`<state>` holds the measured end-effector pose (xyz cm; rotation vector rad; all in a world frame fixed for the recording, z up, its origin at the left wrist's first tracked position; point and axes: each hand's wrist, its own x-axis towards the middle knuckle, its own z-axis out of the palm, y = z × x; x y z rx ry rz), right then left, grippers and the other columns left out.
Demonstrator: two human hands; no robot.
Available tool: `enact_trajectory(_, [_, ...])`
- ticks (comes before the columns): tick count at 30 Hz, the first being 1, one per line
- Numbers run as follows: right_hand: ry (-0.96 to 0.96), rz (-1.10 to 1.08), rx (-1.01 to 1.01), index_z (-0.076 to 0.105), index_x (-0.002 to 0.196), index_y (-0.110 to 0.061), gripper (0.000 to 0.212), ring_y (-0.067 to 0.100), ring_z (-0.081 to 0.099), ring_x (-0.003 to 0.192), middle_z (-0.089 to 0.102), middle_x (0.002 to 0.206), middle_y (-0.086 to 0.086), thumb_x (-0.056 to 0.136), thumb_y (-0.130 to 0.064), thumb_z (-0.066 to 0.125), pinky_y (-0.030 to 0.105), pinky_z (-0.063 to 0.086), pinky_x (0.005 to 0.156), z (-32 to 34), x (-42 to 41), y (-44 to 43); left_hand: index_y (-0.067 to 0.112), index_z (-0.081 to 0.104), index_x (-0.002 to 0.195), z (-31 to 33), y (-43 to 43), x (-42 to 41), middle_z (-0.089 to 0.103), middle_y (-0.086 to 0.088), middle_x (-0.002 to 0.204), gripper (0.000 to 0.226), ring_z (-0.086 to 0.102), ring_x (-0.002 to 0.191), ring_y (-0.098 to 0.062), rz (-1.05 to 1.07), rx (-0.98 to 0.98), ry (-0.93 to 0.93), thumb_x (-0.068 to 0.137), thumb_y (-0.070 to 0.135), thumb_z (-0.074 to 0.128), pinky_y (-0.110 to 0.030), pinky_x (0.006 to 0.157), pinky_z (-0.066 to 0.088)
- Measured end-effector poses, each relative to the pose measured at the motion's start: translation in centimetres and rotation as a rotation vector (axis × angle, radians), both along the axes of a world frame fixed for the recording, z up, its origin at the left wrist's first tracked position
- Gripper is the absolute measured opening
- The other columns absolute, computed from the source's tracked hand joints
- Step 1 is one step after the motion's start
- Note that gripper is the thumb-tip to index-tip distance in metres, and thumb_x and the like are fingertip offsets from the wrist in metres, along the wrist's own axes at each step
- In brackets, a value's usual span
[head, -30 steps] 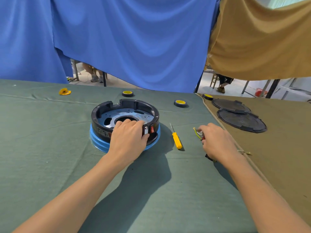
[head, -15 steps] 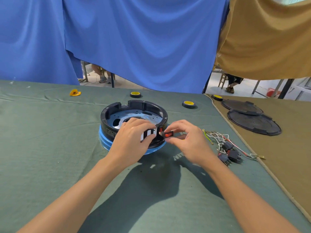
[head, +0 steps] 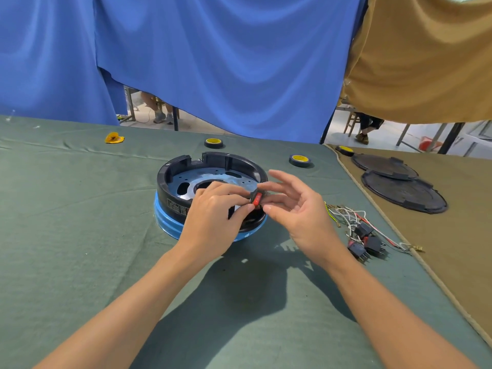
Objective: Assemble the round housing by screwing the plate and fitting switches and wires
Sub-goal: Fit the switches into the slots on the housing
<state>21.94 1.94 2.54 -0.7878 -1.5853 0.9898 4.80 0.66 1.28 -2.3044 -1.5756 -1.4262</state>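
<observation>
Blue cloth [head: 226, 62] hung behind green felt table [head: 66, 209], round black housing [head: 170, 187] placed on it, red switch [head: 257, 200] pinched by left hand [head: 213, 219], right hand [head: 300, 217] spread open alongside.

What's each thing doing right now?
Round housing: upright, top open.
Red switch: at the housing's near wall, between fingertips.
Left hand: grips the housing wall.
Right hand: fingers straight, touching the switch.
Spare switches: lying loose beside wires.
Black lids: lying flat, off the housing.
</observation>
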Motion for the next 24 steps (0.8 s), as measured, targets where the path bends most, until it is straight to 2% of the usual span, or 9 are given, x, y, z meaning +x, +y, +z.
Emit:
enact_trajectory(6, [0.030,0.040,-0.025,0.056,0.125,-0.013,0.050,0.010,0.069,0.090,0.072,0.109,0.002,0.084,0.015,0.063,0.019,0.052,0.082,-0.27,-0.15,-0.12,0.008,0.079,0.087,-0.32,-0.21,0.19,0.074,-0.001,0.098,0.007,0.064,0.100,-0.028,-0.004,0.022,0.035,0.083,0.013,0.077,-0.044,0.087,0.042])
enact_trajectory(11, [0.040,0.051,-0.039,0.056,0.126,-0.012,0.050,0.011,0.069,0.093,0.073,0.110,0.001,0.084,0.013,0.064,0.021,0.052,0.083,-0.36,-0.12,0.01,0.008,0.078,0.083,-0.34,-0.37,0.28,0.074,0.000,0.096,0.006,0.064,0.097,-0.030,-0.007,0.050,0.046,0.082,0.013,0.078,-0.046,0.082,0.043])
enact_trajectory(17, [0.081,0.075,-0.072,0.057,0.123,-0.015,0.048,0.010,0.069,0.092,0.074,0.108,-0.002,0.084,0.011,0.065,0.020,0.052,0.082,-0.68,-0.03,0.21,0.009,0.078,0.081,-0.48,-0.49,0.15,0.074,0.000,0.094,0.016,0.065,0.094,-0.028,0.002,0.080,0.086,0.084,0.024,0.070,-0.042,0.079,0.043])
enact_trajectory(24, [0.109,0.085,-0.084,0.058,0.124,-0.015,0.044,0.013,0.069,0.100,0.074,0.109,0.000,0.086,0.006,0.065,0.017,0.051,0.082,-1.02,0.32,0.32,0.006,0.076,0.075,-0.67,-0.41,0.05,0.074,-0.003,0.096,0.025,0.066,0.094,-0.030,-0.001,0.102,0.056,0.082,0.030,0.071,-0.049,0.079,0.050])
